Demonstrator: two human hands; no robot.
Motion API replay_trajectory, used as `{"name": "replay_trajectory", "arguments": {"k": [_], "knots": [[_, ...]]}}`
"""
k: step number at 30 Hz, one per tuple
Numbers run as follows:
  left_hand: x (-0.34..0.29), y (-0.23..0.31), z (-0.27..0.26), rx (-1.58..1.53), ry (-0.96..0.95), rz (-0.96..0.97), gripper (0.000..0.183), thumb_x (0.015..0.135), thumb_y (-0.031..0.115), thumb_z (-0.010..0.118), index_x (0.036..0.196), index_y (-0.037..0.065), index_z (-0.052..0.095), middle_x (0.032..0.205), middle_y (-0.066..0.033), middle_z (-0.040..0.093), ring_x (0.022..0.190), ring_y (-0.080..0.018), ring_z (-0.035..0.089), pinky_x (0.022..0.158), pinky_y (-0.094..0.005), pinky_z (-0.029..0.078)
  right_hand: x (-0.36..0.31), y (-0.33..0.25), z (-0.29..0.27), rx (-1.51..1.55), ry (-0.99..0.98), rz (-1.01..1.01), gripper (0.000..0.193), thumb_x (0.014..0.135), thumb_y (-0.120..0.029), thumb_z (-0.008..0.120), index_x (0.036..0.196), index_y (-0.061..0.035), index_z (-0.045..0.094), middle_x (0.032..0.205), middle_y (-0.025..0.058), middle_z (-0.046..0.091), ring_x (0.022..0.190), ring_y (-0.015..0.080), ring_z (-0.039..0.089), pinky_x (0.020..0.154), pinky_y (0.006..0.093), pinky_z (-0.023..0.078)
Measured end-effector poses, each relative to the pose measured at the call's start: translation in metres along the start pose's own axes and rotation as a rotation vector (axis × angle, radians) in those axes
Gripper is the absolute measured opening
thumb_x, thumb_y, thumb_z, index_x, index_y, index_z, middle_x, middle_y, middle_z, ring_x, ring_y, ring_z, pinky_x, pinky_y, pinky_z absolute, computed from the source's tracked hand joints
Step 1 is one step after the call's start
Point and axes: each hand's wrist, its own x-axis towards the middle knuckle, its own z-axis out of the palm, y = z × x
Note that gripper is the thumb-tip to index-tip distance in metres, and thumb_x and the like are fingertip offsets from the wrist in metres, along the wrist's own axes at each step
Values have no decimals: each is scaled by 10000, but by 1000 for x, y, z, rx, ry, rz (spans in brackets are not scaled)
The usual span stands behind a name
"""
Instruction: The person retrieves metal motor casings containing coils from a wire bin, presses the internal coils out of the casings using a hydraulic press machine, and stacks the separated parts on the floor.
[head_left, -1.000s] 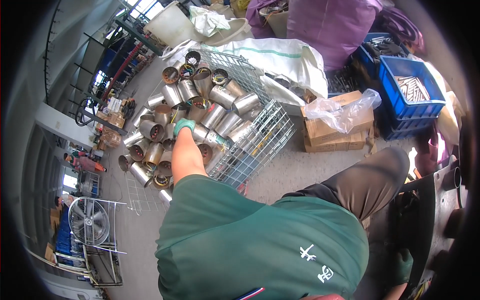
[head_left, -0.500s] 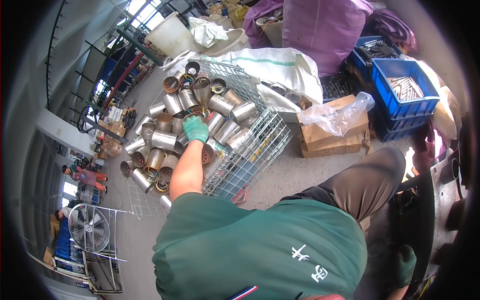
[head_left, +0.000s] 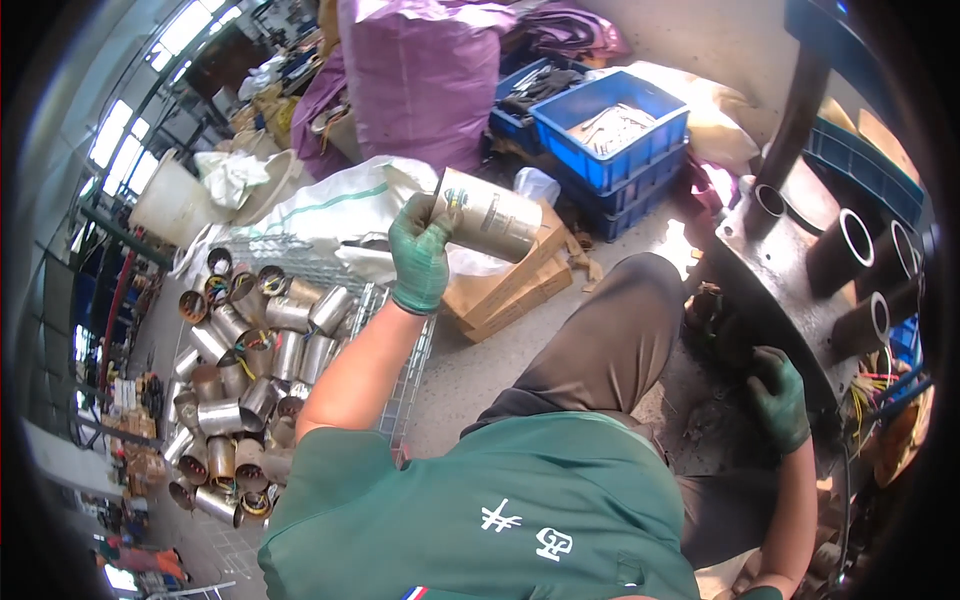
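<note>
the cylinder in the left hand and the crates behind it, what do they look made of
Cylinder in the left hand: looks like sheet metal, dull silver-grey with a soft sheen, like the cans piled in the wire basket. Blue crates: probably moulded plastic, going by the even saturated colour, thick rims and slotted walls.

We count one metal cylinder (head_left: 490,212) held up in our gloved left hand (head_left: 420,255), and roughly two dozen more piled in the wire basket (head_left: 405,385). We see two blue crates (head_left: 620,135), one cardboard box (head_left: 510,285), one purple sack (head_left: 425,75), one white sack (head_left: 330,205), and three dark tubes (head_left: 845,245) by our right hand (head_left: 780,395).
</note>
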Motion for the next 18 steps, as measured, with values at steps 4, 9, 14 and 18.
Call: {"name": "replay_trajectory", "arguments": {"k": [4,9,14,18], "knots": [[42,34,168,-380,-364,14,142,926,126,725,920,-4,668,831,-14,647,768,-98,583,738,-257,474,17,-43,-28,-133,94,-1,499,865,-70,748,1342,10,626,1301,217,669,1180,397,673,1027,416,534],[-16,7,381,-848,-660,-681,396,924,174,645,1262,-29,612,1110,-176,703,1048,-318,686,1003,-492,540,20,-70,-39,112,418,158,882,780,-118,895,1532,-6,449,1391,160,630,1291,285,618,1113,414,491],[-124,-20,475,-1129,-1130,-1467,486,1005,312,477,1362,3,592,1280,-232,669,1225,-392,640,1115,-562,490,-41,6,-36,-20,841,172,959,724,-120,955,1516,-10,425,1419,126,604,1281,266,617,1118,404,497],[-180,-46,491,-964,-1145,-1413,448,1058,295,479,1390,13,584,1269,-179,683,1210,-315,650,1081,-458,525,-55,1,-45,-22,939,241,1042,664,-144,996,1506,-9,396,1415,141,598,1310,256,609,1111,394,514]]}}
